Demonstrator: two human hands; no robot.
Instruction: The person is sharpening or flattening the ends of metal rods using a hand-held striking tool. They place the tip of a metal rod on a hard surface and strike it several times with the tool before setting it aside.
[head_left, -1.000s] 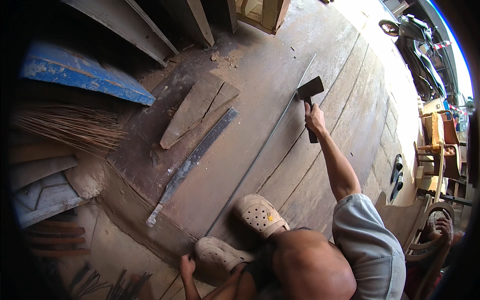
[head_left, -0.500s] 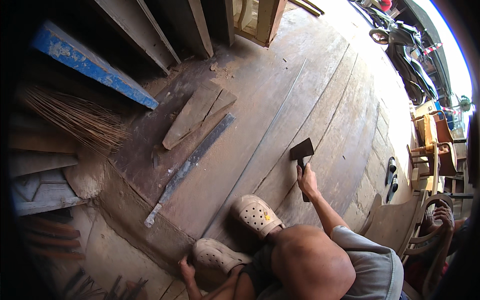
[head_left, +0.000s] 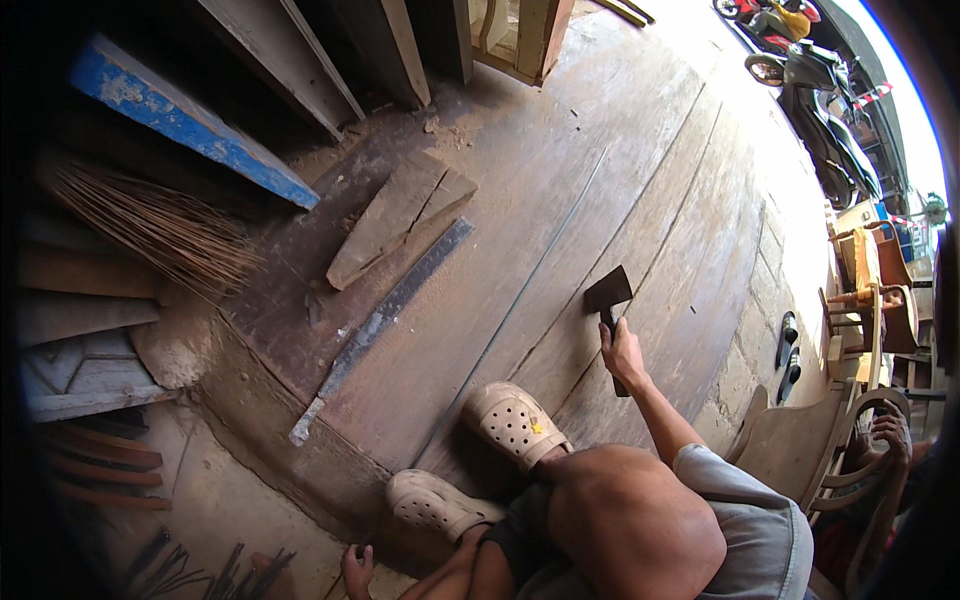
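My right hand is wrapped round the dark handle of a broad-bladed hand tool. Its flat, squarish black blade points away from me over the worn wooden planks; whether it touches them I cannot tell. Down at the lower edge, my left hand is closed, beside the beige clog on my left foot. Something small and dark shows at its fingertips, too unclear to name. My other beige clog rests on the planks, between my two hands.
A split wooden block and a long dark bar lie ahead on the left. Beyond them are a stick broom and a blue beam. At right, another person's hand is near a curved wooden piece; black sandals lie nearby.
My left hand has drawn away from the clog, down toward the lower edge. The right hand and its tool have shifted only slightly, and the view has moved a little.
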